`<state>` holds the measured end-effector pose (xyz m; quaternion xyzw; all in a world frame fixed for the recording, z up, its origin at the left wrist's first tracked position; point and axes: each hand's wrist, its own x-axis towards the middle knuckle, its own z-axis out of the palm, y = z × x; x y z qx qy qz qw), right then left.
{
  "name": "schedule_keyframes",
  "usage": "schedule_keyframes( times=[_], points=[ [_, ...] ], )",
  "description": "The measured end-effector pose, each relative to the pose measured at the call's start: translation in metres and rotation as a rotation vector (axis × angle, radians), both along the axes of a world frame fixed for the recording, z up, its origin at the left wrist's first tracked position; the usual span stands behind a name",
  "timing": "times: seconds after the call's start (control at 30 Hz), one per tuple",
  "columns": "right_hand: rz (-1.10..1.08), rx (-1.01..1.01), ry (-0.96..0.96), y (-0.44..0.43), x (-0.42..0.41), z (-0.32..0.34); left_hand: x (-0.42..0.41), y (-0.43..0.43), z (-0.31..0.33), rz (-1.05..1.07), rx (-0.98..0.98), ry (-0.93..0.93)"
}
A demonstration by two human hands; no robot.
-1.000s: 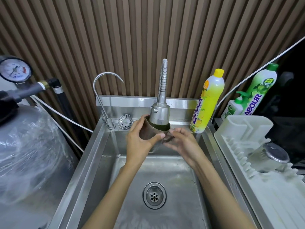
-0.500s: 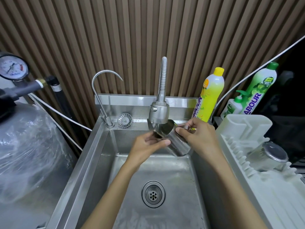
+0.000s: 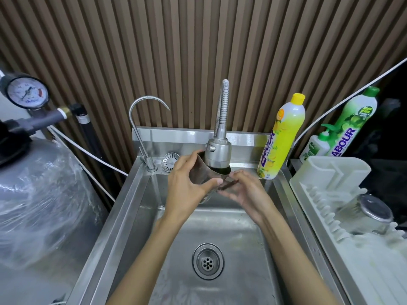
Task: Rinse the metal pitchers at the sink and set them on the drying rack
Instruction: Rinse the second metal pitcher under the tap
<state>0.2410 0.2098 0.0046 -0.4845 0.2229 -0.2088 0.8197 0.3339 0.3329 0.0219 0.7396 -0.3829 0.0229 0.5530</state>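
Pitcher (image 3: 203,176) held mouth-up directly beneath spray head (image 3: 218,154), over sink (image 3: 136,194). Left hand (image 3: 187,188) wrapped around wall; right hand (image 3: 244,190) cupped against handle side. Best kept tilted, rotated slowly, grip firm on wet steel.

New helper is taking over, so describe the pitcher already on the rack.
Right of the steel sink sits a white drying rack. The metal pitcher lies among its pegs, round base facing the camera; it is the only item there.
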Motion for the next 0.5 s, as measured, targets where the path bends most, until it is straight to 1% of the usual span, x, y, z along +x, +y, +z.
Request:
schedule_keyframes(
  times=[0.13,0.23,0.3,0.4,0.43,0.5],
  points=[
    [-0.075,-0.115,0.174,0.006,-0.007,0.003,0.002,0.003,-0.001,0.078,0.166,0.0],
    [-0.166,-0.256,0.325,0.006,-0.014,0.015,0.001,0.004,-0.002,0.046,0.247,0.067],
    [-0.247,-0.448,0.423,0.004,-0.02,0.028,-0.002,0.004,-0.004,-0.037,0.281,0.139],
    [-0.362,-0.867,0.547,0.005,-0.027,0.048,-0.006,0.001,-0.01,-0.128,0.266,0.257],
    [-0.372,-0.958,0.556,0.007,-0.028,0.053,-0.006,-0.001,-0.013,-0.145,0.248,0.296],
    [-0.359,-1.012,0.513,0.008,-0.026,0.055,-0.006,-0.007,-0.019,-0.183,0.195,0.364]
  ],
)
